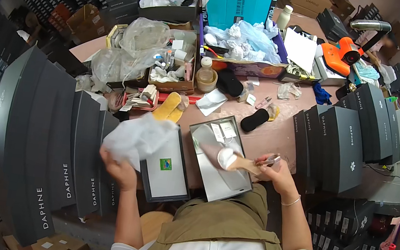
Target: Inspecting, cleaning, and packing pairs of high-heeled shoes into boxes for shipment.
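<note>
Cluttered with boxes, bags and tools, the pink counter (266,130) carried the work. At its near edge the left hand (118,168) was clenched around a crumpled wad of white tissue paper (137,137), held above a shoebox lid (167,169) bearing a small green sticker. The right hand (276,171) gripped a tan high-heeled shoe (236,160) by its heel end, toe over the open grey shoebox (218,156). Rows of dark grey shoeboxes (52,144) stood at the left, and more shoeboxes (348,137) at the right.
</note>
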The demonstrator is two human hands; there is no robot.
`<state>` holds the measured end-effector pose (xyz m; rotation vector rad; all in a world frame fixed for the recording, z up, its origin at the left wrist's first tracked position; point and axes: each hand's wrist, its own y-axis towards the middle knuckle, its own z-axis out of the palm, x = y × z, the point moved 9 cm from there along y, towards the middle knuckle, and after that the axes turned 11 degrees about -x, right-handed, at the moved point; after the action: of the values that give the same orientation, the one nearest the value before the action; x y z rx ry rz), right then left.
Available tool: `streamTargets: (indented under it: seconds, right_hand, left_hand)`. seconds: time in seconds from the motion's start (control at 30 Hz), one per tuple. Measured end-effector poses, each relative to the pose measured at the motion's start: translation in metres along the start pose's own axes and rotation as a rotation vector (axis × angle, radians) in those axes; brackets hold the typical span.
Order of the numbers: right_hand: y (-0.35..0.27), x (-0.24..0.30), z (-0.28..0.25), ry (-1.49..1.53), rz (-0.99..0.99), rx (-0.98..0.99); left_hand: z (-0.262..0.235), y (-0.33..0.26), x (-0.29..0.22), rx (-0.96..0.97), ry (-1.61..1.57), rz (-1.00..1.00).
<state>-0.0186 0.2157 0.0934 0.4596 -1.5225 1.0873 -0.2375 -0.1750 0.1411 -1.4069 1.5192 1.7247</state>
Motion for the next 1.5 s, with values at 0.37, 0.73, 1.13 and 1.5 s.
streamTargets:
  seconds: [0.37,0.73,1.13,1.5]
  right_hand:
    - [-0.074,-0.004,0.141,-0.282,-0.521,0.484]
    - [-0.006,-0.024,0.158,-0.889,-0.739,0.212]
    - [-0.007,-0.049,0.196,-1.099,-1.079,0.333]
    - [-0.011,-0.036,0.173,-0.62,-0.557,0.391]
  left_hand:
    - [0.116,-0.223,0.029,0.494,-1.126,-1.678]
    - [0.075,-0.236,0.05,0.292,-0.681,-1.615]
    - [0.086,-0.24,0.026,0.396,-0.677,-1.606]
    - [0.076,-0.236,0.057,0.41,-0.538,-1.592]
